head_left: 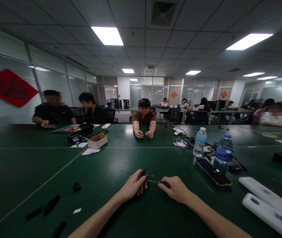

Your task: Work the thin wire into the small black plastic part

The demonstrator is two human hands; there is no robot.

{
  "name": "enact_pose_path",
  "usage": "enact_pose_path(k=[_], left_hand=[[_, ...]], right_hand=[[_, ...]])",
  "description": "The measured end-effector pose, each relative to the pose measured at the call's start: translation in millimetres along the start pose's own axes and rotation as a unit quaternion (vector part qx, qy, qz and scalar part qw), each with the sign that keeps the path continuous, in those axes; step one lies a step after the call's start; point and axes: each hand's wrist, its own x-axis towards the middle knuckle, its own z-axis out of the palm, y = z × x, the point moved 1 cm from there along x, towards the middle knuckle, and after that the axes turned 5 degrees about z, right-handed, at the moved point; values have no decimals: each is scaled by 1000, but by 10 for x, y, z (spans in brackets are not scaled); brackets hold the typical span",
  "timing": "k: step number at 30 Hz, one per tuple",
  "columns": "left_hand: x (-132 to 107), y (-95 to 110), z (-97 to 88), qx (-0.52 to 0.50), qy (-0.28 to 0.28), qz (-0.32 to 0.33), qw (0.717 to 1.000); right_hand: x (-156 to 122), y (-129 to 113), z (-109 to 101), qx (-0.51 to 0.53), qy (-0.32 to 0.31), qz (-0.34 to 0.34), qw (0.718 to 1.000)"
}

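Just above the green table (pixel 111 158), my left hand (pixel 134 183) is closed around a small black part (pixel 143 173), its thumb pressed on the near side. My right hand (pixel 175 188) grips the dark handle of a screwdriver (pixel 153 181). The thin metal shaft points left, toward the black part. Whether the tip touches the part is too small to tell. Several black pieces lie to the left, among them a small block (pixel 76 186) and a longer piece (pixel 51 205). Near them is a white paper scrap (pixel 77 210).
Right of my hands lie a phone (pixel 214 173) and two white oblong devices (pixel 267 211). Two water bottles (pixel 199 142) stand behind among cables. A small cardboard box (pixel 97 141) sits back left. Across the table a person (pixel 144 120) rests both hands on the surface; others sit around.
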Motion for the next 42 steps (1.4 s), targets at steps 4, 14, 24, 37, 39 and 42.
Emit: enact_pose_path(k=[4, 14, 24, 37, 39, 42], left_hand=[[2, -4, -5, 5, -4, 0, 1000], [26, -88, -7, 15, -2, 10, 1000], [16, -8, -4, 12, 4, 1, 1000], [29, -29, -12, 15, -5, -2, 1000], [40, -48, -11, 15, -2, -2, 1000], [50, -59, -10, 12, 3, -1, 1000]], right_hand=[[0, 3, -1, 1, 0, -2, 1000], [12, 24, 15, -28, 10, -7, 1000], [-5, 0, 6, -23, 30, -3, 999], [-12, -10, 6, -26, 31, 8, 999], [-6, 1, 14, -36, 36, 9, 999], [2, 13, 24, -48, 46, 8, 998]])
